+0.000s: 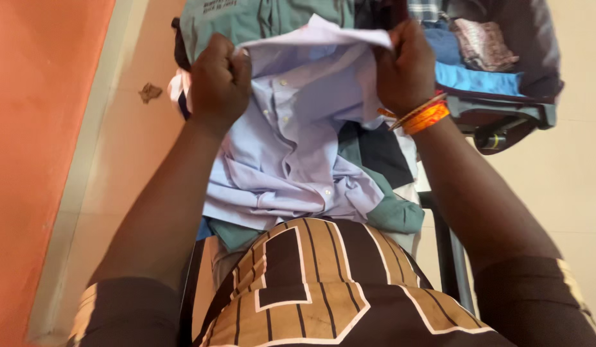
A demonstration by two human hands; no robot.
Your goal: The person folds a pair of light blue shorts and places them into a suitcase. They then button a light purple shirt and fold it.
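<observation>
left hand [219,76] – fist tight on lilac button-up shirt [291,141] | right hand [406,67] – pinching its other edge | green shirt [388,215] underneath

Left hand [219,76] and right hand [405,67] grip a pale lilac shirt [291,138].

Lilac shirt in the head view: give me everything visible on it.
The lilac shirt is a pale lilac button-up of thin woven cloth, with small white buttons down a front placket. It is creased and bunched, not folded. The left hand and right hand each grip its top edge, holding it up so that the rest hangs down and pools on a pile of clothes in green and dark fabrics.
</observation>
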